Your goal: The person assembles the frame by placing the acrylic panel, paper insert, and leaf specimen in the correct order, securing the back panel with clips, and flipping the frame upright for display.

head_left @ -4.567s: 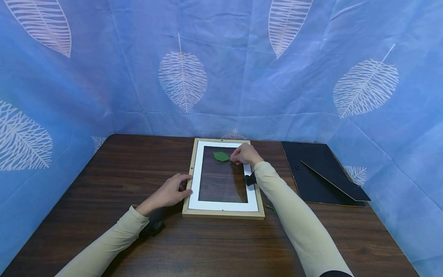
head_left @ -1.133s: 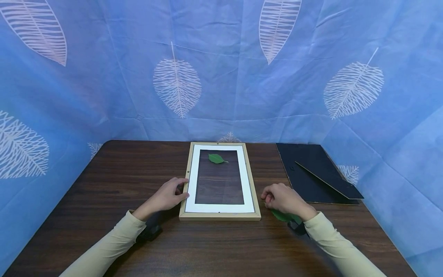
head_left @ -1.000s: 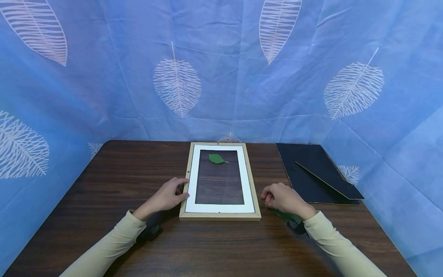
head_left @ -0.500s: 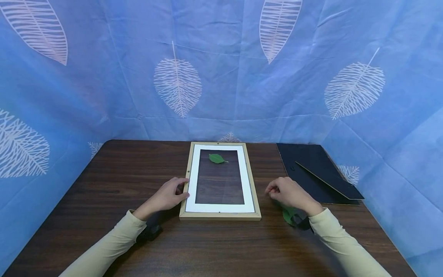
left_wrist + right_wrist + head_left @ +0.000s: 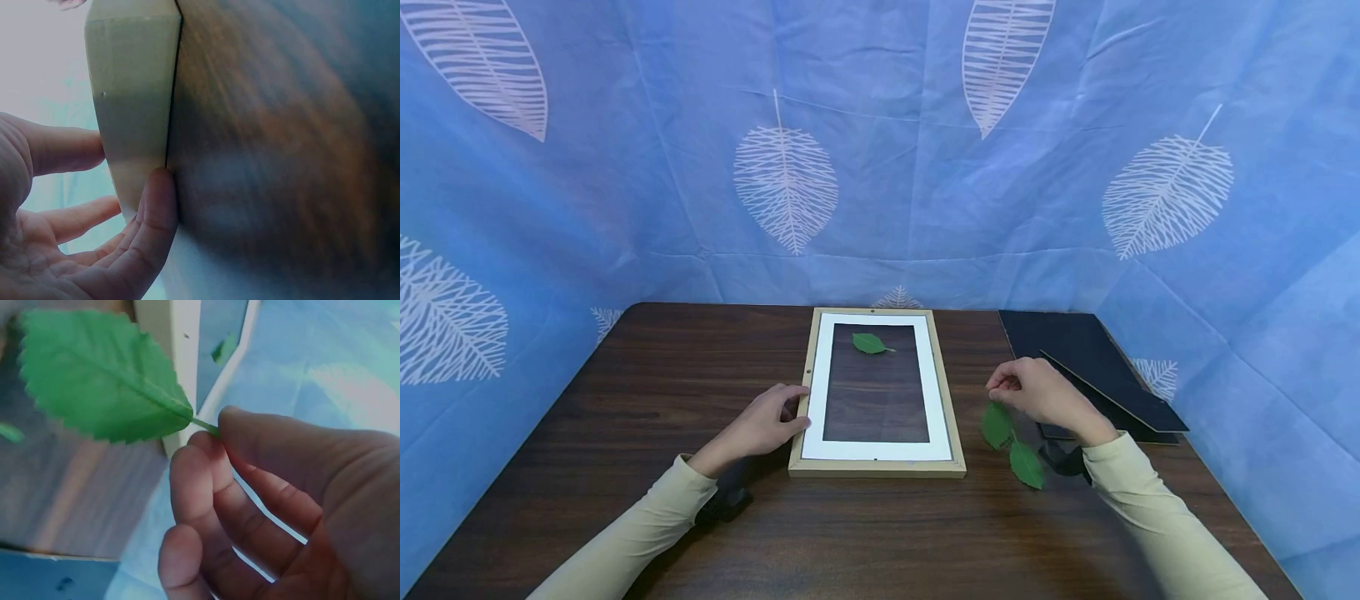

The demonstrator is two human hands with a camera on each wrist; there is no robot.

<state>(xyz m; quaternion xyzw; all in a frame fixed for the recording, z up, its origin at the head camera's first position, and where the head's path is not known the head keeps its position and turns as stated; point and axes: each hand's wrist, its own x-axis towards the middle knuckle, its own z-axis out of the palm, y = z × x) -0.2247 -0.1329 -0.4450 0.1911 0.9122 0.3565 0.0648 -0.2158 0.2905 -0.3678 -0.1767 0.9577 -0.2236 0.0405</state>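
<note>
A pale wooden picture frame (image 5: 958,433) with a white mat lies on the table, and one green leaf (image 5: 868,343) rests within the mat opening near its far end. My left hand (image 5: 763,421) holds the frame's left edge, thumb and fingers on the wooden side (image 5: 134,81). To the right of the frame, my right hand (image 5: 1041,396) pinches a second leaf (image 5: 997,425) by its stem, between thumb and fingertips. This leaf (image 5: 106,381) has a toothed edge in the right wrist view. A third leaf (image 5: 1026,464) lies below it on the table.
At the table's right side lies a black backing board (image 5: 1060,333), with a narrower black flap (image 5: 1112,392) tilted up from it. A blue leaf-patterned cloth (image 5: 880,167) hangs behind and beside the dark wooden table (image 5: 850,533).
My right hand let go of the first leaf inside the frame and moved right and nearer. It now has another leaf, lifted by the stem. My left hand stays on the frame.
</note>
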